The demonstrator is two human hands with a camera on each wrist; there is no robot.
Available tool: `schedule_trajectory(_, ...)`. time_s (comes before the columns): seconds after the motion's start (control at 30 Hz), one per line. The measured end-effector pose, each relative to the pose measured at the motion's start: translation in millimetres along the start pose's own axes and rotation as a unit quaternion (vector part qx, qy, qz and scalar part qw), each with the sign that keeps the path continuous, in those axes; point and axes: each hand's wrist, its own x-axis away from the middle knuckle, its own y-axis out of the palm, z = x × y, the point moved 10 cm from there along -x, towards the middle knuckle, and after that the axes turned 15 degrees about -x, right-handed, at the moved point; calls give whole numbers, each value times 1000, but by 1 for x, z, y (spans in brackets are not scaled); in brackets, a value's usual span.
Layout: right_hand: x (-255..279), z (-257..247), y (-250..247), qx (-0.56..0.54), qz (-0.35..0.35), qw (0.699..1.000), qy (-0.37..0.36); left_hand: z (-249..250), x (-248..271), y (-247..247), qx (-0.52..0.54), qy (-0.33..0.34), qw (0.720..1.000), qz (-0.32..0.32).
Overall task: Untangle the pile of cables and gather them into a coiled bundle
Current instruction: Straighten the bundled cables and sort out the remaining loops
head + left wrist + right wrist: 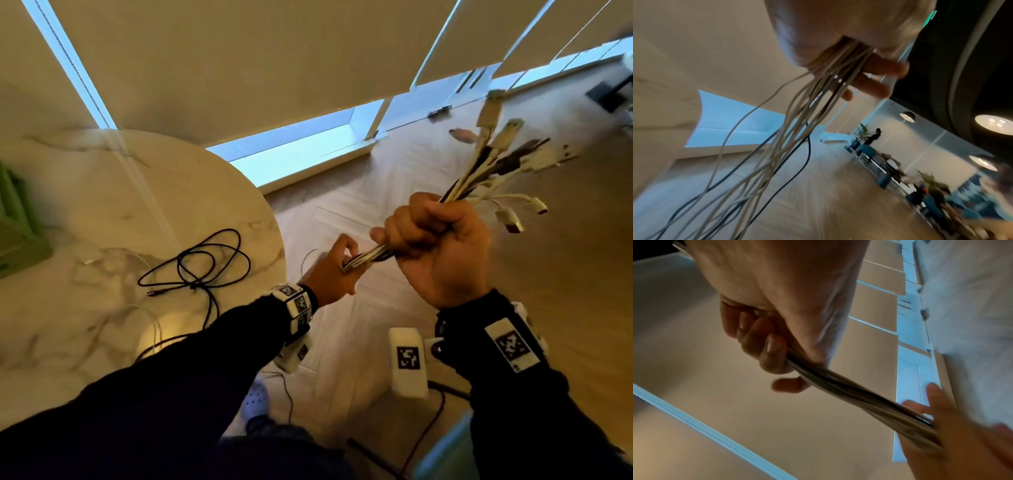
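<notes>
My right hand [442, 246] is fisting tight around the cable bundle [373, 255], with the connector ends [503, 161] fanning out above my knuckles. My left hand [334, 270] is pinching the same bundle lower down, fingers curled around it; the strands are running taut between the two hands, off the edge of the tabletop [102, 212]. In the left wrist view the loose lengths [777, 154] are hanging down from the left hand toward the wooden floor [513, 274]. One black cable [198, 263] is lying in loose loops on the marble tabletop, well apart from the bundle. A green object [17, 222] is sitting at the tabletop's left edge. Lowered window blinds [239, 68] are filling the background.
</notes>
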Motion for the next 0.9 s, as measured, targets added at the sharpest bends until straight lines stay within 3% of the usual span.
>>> schedule_trajectory(0.07, -7, -12, -21, 9, 62, 998, 15, 8, 11, 44, 20, 25, 990, -138)
schedule_trajectory(0.13, -11, -21, -51, 16, 138, 990, 28, 9, 29, 70, 22, 64, 970, -233)
schedule_trajectory(0.23, -12, -23, -91, 21, 210, 976, 47, -9, 46, 79, 18, 47, 957, -286)
schedule_trajectory(0.33, -13, 3, -108, 70, 212, 966, 128, -24, 48, 69, 41, -10, 946, -322)
schedule_trajectory(0.4, -12, 26, -107, 122, 190, 954, 197, -19, 42, 49, 71, -12, 950, -304)
schedule_trajectory(0.5, -11, 56, -95, 213, 136, 931, 265, 10, 23, 9, 123, 30, 967, -219)
schedule_trajectory(0.63, -6, 87, -77, 273, 57, 897, 342, 43, 4, -21, 202, 30, 964, -169)
schedule_trajectory(0.7, -5, 96, -74, 251, 27, 899, 358, 51, -2, -34, 176, 29, 973, -145)
schedule_trajectory(0.83, -10, 109, -72, 257, -35, 917, 304, 67, -4, -42, 67, 56, 982, -168)
schedule_trajectory(0.9, -8, 126, -81, 373, -41, 877, 300, 76, -2, -40, -10, 86, 978, -190)
